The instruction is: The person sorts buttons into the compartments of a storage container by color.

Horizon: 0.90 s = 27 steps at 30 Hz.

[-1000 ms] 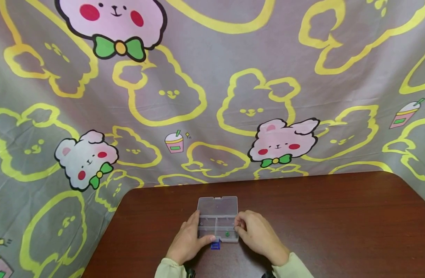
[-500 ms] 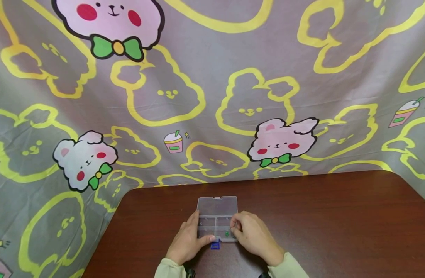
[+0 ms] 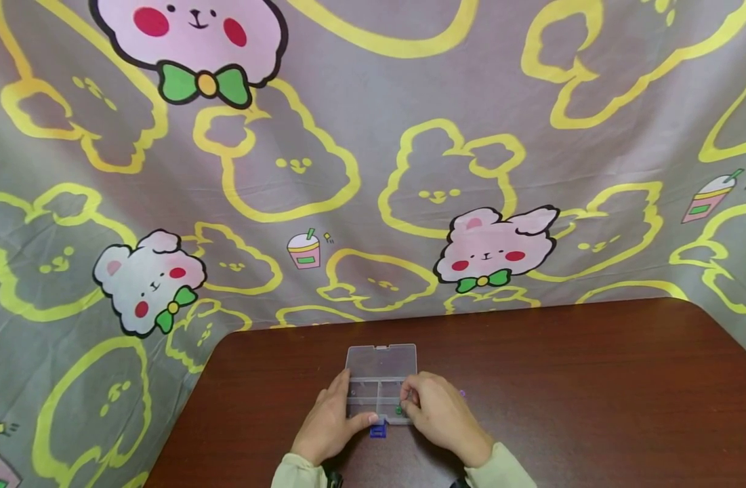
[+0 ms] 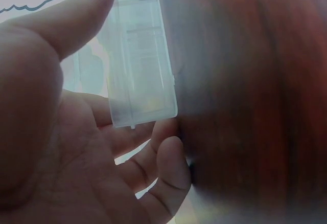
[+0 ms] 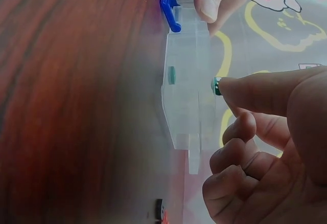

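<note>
A clear plastic compartment box (image 3: 379,401) lies on the table with its lid (image 3: 381,362) swung back. My left hand (image 3: 331,421) holds its left side, thumb at the front edge and fingers along the side wall. At the front hangs a blue latch (image 3: 378,431). Above the right compartments is my right hand (image 3: 444,415), pinching a tiny green bead (image 5: 215,86) between thumb and forefinger; its other fingers are curled. Another green piece (image 5: 171,75) shows through the wall, inside the front right compartment. A small clear speck (image 3: 353,392) sits in the back left compartment.
The dark brown wooden table (image 3: 580,400) extends to both sides. Behind it hangs a cartoon-printed cloth (image 3: 373,169). A tiny purple piece (image 3: 462,393) lies just right of the right hand. A small black and red object (image 5: 161,211) shows low in the right wrist view.
My right hand has shifted left from the box's right edge to over the right compartments. The purple piece beside it has come into sight. The left hand and box stay put.
</note>
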{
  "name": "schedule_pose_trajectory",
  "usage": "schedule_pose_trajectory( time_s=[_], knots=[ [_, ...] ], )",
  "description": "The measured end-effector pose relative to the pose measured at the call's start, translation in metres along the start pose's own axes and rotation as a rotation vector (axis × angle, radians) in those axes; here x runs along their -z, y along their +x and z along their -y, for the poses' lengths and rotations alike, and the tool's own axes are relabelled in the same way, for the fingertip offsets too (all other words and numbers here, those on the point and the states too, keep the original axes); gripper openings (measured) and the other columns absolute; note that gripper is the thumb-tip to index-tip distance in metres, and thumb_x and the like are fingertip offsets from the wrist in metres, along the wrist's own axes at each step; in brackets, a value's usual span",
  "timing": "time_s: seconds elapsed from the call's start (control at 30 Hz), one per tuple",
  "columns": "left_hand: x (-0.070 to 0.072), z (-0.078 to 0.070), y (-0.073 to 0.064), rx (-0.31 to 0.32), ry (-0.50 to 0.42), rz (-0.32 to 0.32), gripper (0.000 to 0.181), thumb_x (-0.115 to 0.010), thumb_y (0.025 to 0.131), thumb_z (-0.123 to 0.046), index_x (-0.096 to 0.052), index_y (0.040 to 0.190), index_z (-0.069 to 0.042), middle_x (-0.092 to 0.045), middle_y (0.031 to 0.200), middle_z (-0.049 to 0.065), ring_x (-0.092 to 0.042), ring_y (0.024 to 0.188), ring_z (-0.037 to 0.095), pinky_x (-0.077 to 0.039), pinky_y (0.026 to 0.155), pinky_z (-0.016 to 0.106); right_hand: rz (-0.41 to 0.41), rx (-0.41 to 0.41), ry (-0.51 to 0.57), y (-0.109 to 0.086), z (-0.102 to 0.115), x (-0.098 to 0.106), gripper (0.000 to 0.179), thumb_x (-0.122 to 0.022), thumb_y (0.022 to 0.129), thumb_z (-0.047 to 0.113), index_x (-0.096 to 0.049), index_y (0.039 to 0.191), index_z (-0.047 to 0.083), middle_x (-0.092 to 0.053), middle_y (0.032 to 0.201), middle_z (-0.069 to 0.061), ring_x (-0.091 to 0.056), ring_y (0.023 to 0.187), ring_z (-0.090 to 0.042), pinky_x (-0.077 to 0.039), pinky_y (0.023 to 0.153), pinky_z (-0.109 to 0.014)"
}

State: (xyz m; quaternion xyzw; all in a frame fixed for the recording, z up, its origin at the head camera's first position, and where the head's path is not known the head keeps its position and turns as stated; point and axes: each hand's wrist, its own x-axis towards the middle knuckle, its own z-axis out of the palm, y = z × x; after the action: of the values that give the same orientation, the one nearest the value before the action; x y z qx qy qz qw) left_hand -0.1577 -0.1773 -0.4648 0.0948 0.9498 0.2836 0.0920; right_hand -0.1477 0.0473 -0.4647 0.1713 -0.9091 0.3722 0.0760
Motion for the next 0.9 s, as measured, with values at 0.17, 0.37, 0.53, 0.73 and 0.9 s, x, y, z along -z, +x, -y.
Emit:
schedule_pose_trajectory(
  time_s=[0.17, 0.37, 0.53, 0.73, 0.9],
  knots=[
    [0.0003, -0.0003, 0.0002, 0.006, -0.003, 0.006, 0.102, -0.075, 0.086, -0.052, -0.029, 0.154, 0.007, -0.033, 0.156, 0.029, -0.033, 0.138, 0.056, -0.033, 0.108, 0.065, 0.005, 0.004, 0.003, 0.001, 0.0, -0.0018, 0.015, -0.075, 0.083, 0.008, -0.067, 0.079, 0.02, -0.047, 0.07, 0.012, -0.043, 0.063, -0.002, -0.038, 0.056, -0.022],
    [0.0005, -0.0004, 0.0005, 0.001, 0.002, 0.007, 0.102, -0.075, 0.086, -0.053, -0.029, 0.154, 0.008, -0.032, 0.156, 0.029, -0.033, 0.138, 0.055, -0.033, 0.108, 0.064, 0.001, 0.015, -0.007, 0.0019, 0.0004, -0.0048, 0.019, -0.076, 0.081, 0.007, -0.065, 0.077, 0.021, -0.047, 0.07, 0.013, -0.044, 0.064, -0.002, -0.038, 0.056, -0.022],
    [0.0004, 0.0001, 0.0005, 0.003, 0.0, 0.009, 0.102, -0.075, 0.086, -0.053, -0.029, 0.154, 0.008, -0.031, 0.157, 0.029, -0.032, 0.139, 0.055, -0.031, 0.11, 0.065, 0.002, 0.015, -0.021, 0.0033, 0.0012, -0.0071, 0.018, -0.076, 0.081, 0.008, -0.065, 0.077, 0.021, -0.047, 0.071, 0.013, -0.044, 0.064, -0.002, -0.038, 0.056, -0.022],
    [-0.0002, 0.0003, 0.0006, 0.006, 0.004, 0.009, 0.101, -0.075, 0.086, -0.052, -0.029, 0.154, 0.008, -0.031, 0.157, 0.029, -0.032, 0.14, 0.053, -0.029, 0.111, 0.065, -0.013, 0.04, -0.028, 0.0025, 0.0015, -0.0089, 0.017, -0.078, 0.08, 0.009, -0.066, 0.077, 0.02, -0.045, 0.071, 0.012, -0.043, 0.063, -0.002, -0.037, 0.054, -0.022],
    [-0.0005, 0.0004, 0.001, 0.012, 0.006, 0.01, 0.102, -0.074, 0.086, -0.053, -0.029, 0.154, 0.008, -0.031, 0.157, 0.029, -0.032, 0.139, 0.055, -0.031, 0.11, 0.065, -0.019, 0.049, -0.036, 0.0022, 0.001, -0.0101, 0.017, -0.078, 0.08, 0.008, -0.065, 0.076, 0.019, -0.046, 0.071, 0.012, -0.044, 0.064, -0.002, -0.038, 0.054, -0.022]
  ],
)
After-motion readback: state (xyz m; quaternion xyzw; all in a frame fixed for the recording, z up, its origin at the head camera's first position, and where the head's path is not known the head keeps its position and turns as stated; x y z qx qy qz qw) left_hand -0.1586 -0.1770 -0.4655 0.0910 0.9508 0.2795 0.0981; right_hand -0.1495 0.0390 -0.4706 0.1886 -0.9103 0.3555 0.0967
